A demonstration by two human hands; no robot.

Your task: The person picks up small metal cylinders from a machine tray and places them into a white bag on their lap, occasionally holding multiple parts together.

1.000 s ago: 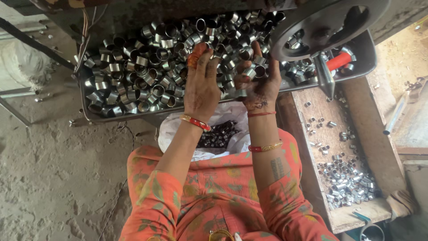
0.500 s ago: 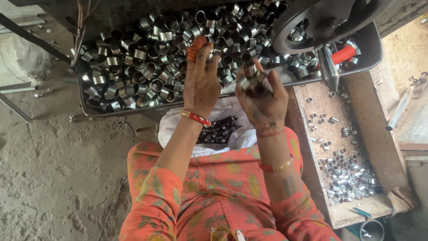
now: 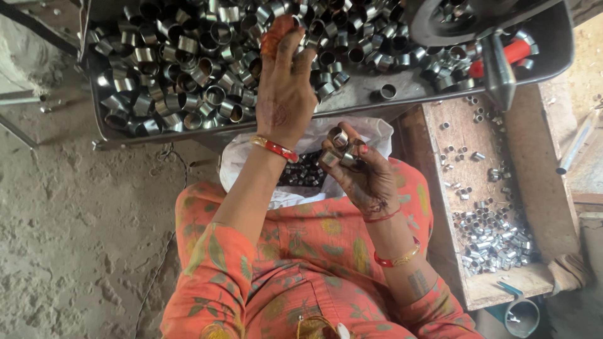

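You have two hands in view, your left hand (image 3: 284,94) and your right hand (image 3: 361,169). One metal tray (image 3: 367,94) carries far too many steel rings (image 3: 188,69) to count. About three rings (image 3: 342,147) sit in your right grip. One white bag (image 3: 301,179) lies on your lap, one wooden box (image 3: 496,188) beside you, and you wear three bangles

A dark metal tray (image 3: 377,94) is heaped with shiny metal rings (image 3: 188,69) — beside it, smaller rings (image 3: 496,235) are scattered over a wooden table (image 3: 502,144).
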